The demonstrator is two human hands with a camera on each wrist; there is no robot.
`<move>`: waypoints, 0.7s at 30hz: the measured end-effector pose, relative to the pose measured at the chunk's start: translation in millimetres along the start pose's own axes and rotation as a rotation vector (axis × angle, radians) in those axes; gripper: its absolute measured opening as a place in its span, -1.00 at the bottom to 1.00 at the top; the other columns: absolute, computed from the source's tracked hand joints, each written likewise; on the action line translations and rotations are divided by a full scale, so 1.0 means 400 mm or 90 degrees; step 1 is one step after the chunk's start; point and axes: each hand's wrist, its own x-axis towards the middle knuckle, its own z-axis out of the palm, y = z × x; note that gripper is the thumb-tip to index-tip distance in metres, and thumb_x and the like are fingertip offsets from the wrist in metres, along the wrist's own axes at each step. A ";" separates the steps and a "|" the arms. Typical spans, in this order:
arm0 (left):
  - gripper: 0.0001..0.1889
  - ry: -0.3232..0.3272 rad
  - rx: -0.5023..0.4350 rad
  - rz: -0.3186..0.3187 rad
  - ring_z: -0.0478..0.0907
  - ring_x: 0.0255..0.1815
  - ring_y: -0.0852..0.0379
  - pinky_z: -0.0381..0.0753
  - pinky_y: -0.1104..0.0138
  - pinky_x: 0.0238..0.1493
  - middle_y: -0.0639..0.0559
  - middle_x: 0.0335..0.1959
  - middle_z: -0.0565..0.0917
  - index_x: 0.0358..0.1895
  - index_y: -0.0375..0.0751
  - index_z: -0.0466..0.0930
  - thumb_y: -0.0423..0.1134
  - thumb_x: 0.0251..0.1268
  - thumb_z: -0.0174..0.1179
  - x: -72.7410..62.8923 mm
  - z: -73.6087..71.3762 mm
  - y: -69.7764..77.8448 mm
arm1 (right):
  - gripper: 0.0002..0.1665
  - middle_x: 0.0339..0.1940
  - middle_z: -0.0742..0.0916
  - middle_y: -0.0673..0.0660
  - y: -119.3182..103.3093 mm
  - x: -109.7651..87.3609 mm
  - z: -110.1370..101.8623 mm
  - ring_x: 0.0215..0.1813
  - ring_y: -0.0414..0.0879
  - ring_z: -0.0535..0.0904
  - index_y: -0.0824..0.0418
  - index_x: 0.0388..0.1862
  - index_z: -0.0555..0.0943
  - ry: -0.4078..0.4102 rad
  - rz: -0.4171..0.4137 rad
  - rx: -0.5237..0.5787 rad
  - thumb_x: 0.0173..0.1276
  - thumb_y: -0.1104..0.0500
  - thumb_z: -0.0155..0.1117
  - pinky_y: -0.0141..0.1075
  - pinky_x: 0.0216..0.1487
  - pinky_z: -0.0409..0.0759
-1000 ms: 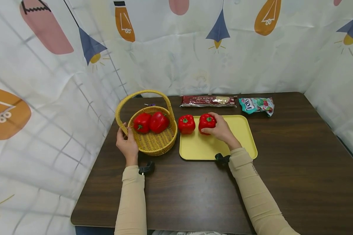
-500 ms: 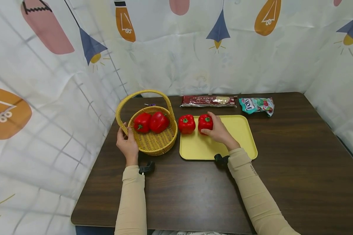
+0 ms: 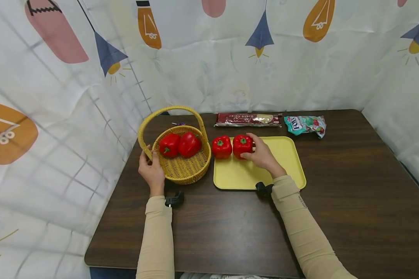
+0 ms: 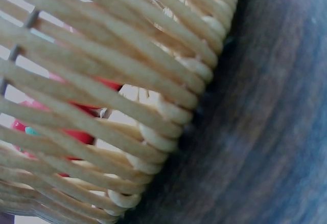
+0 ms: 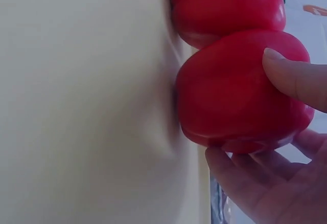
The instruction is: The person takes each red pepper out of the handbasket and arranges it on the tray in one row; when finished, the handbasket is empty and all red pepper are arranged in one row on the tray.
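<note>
Right hand (image 3: 262, 157) was clamped on the held pepper (image 3: 242, 146), thumb on one flank, fingers on the other. That pepper was over the tray (image 3: 241, 178), toward its back edge and left of its middle; whether its base bore on the tray, I could not tell. Left hand (image 3: 151, 173) gripped the basket (image 3: 183, 172) at the foot of its handle (image 3: 176, 107), near the left edge of the desk (image 3: 216, 232).

Risks as judged:

1. Knock. The second pepper (image 3: 221, 147) stood at the tray's back left corner, just beside the held one (touching or nearly so). A push leftward could have nudged it over the tray's low rim.

2. Slip. The skin looked glossy and the wrist view showed fingertips low on a rounded flank; a loose pinch could have let the pepper turn or drop during a lift.

3. Snag. The handle arched over the basket, so a low path from the right could have struck handle or rim.

4. Tip. A hard pull by the left hand on the handle could have tilted the basket and rolled the third pepper (image 3: 169, 145) and fourth pepper (image 3: 189, 145), both lying toward its back.

The pasta pack (image 3: 248, 119), along the desk's back edge, seemed at little risk.
</note>
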 end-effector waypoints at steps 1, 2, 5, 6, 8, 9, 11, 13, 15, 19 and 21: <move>-0.70 0.000 0.001 -0.001 0.49 -0.16 -0.18 0.45 0.31 -0.18 -0.49 -0.06 0.58 0.14 -0.34 0.58 -0.42 0.39 0.13 -0.001 0.000 0.001 | -0.02 0.45 0.34 0.25 0.000 0.000 -0.001 0.38 0.23 0.32 0.14 0.56 0.09 -0.002 0.001 0.001 0.27 0.23 0.40 0.08 0.27 0.40; -0.70 0.001 0.001 -0.002 0.49 -0.16 -0.18 0.45 0.33 -0.19 -0.49 -0.06 0.58 0.14 -0.34 0.59 -0.42 0.39 0.13 -0.001 0.000 0.001 | -0.02 0.45 0.35 0.24 0.000 -0.001 -0.001 0.38 0.23 0.31 0.14 0.56 0.09 -0.005 0.002 0.004 0.27 0.23 0.40 0.08 0.28 0.40; -0.70 0.002 0.004 -0.003 0.49 -0.15 -0.17 0.44 0.36 -0.19 -0.48 -0.06 0.58 0.14 -0.34 0.58 -0.43 0.39 0.13 -0.002 0.001 0.003 | -0.01 0.45 0.35 0.24 0.001 0.000 -0.002 0.40 0.22 0.30 0.16 0.56 0.08 -0.010 0.004 0.012 0.26 0.24 0.40 0.07 0.29 0.39; -0.70 0.002 0.003 -0.004 0.49 -0.15 -0.18 0.44 0.37 -0.19 -0.49 -0.06 0.58 0.14 -0.35 0.58 -0.43 0.39 0.13 -0.002 0.001 0.004 | 0.00 0.45 0.35 0.25 0.002 0.000 -0.002 0.40 0.22 0.30 0.16 0.56 0.07 -0.009 0.004 0.014 0.26 0.24 0.40 0.07 0.29 0.39; -0.70 0.001 0.000 -0.004 0.49 -0.16 -0.20 0.44 0.37 -0.20 -0.49 -0.06 0.58 0.15 -0.36 0.58 -0.43 0.39 0.13 -0.003 0.000 0.005 | 0.01 0.44 0.35 0.25 0.003 0.000 -0.002 0.40 0.22 0.30 0.18 0.56 0.06 -0.010 0.004 0.019 0.25 0.24 0.41 0.08 0.29 0.39; -0.70 0.001 -0.002 -0.003 0.49 -0.16 -0.20 0.44 0.36 -0.19 -0.50 -0.06 0.58 0.15 -0.36 0.58 -0.44 0.38 0.13 -0.002 0.000 0.005 | 0.01 0.44 0.35 0.26 0.004 0.000 -0.002 0.39 0.22 0.31 0.18 0.56 0.06 -0.010 0.005 0.021 0.25 0.24 0.41 0.07 0.29 0.39; -0.69 -0.002 -0.003 -0.003 0.49 -0.16 -0.20 0.44 0.36 -0.20 -0.51 -0.06 0.58 0.15 -0.37 0.57 -0.44 0.39 0.13 -0.002 0.000 0.006 | 0.03 0.45 0.35 0.26 0.007 0.001 -0.003 0.39 0.23 0.31 0.18 0.57 0.05 -0.014 0.008 0.024 0.25 0.24 0.42 0.07 0.28 0.41; -0.69 -0.003 0.000 -0.003 0.50 -0.16 -0.15 0.45 0.35 -0.19 -0.50 -0.05 0.58 0.15 -0.36 0.57 -0.44 0.39 0.12 -0.001 0.000 0.006 | 0.07 0.47 0.32 0.26 0.011 0.002 -0.005 0.39 0.24 0.31 0.17 0.57 0.02 -0.020 0.014 0.022 0.23 0.22 0.44 0.09 0.27 0.41; -0.69 -0.003 0.003 -0.003 0.50 -0.16 -0.11 0.45 0.34 -0.19 -0.49 -0.05 0.58 0.15 -0.35 0.58 -0.44 0.39 0.12 -0.001 0.000 0.006 | 0.11 0.49 0.29 0.26 0.015 0.004 -0.006 0.39 0.26 0.30 0.15 0.58 0.00 -0.030 0.021 0.011 0.20 0.18 0.47 0.11 0.28 0.39; -0.69 -0.003 0.002 -0.006 0.49 -0.18 -0.10 0.44 0.38 -0.20 -0.48 -0.05 0.59 0.15 -0.35 0.58 -0.43 0.39 0.12 -0.001 0.000 0.004 | 0.19 0.53 0.24 0.27 0.022 0.006 -0.006 0.40 0.28 0.29 0.14 0.59 -0.04 -0.052 0.025 -0.011 0.16 0.12 0.50 0.15 0.31 0.33; -0.69 -0.003 0.000 -0.008 0.48 -0.19 -0.12 0.44 0.39 -0.21 -0.49 -0.05 0.58 0.16 -0.35 0.57 -0.43 0.39 0.12 -0.002 0.000 0.004 | 0.19 0.52 0.24 0.27 0.022 0.005 -0.007 0.40 0.29 0.30 0.14 0.59 -0.05 -0.058 0.023 -0.011 0.16 0.12 0.50 0.15 0.31 0.33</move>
